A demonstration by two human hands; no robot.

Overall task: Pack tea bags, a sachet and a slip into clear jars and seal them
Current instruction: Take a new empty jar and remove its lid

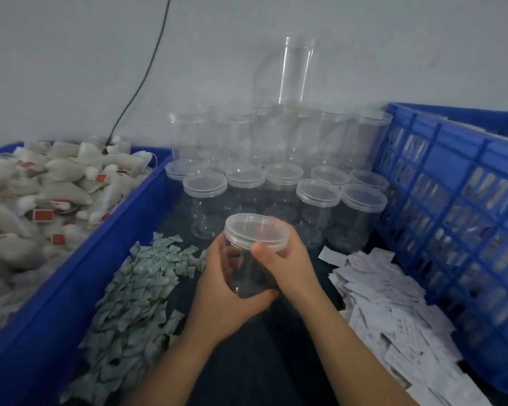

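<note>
While the jar [247, 271] is held over the bench's [261, 361] middle, body wrapped by the left hand [226, 300], lid [257, 231] pinched in the right hand's [285, 259] curled fingers, lid is best unscrewed level.

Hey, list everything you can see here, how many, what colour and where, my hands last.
held jar: one, clear, centre.
lid: one, clear, on the held jar.
other jars: many, clear, standing and stacked behind, by the wall.
tea bags: heap, white with red tags, in left crate.
left crate: one, blue, left.
sachets: heap, pale green, left of centre.
slips: heap, white, right of centre.
right crate: one, blue, latticed, right.
cable: one, black, on the wall.
left hand: one, grips the held jar's body.
right hand: one, grips the lid.
</note>
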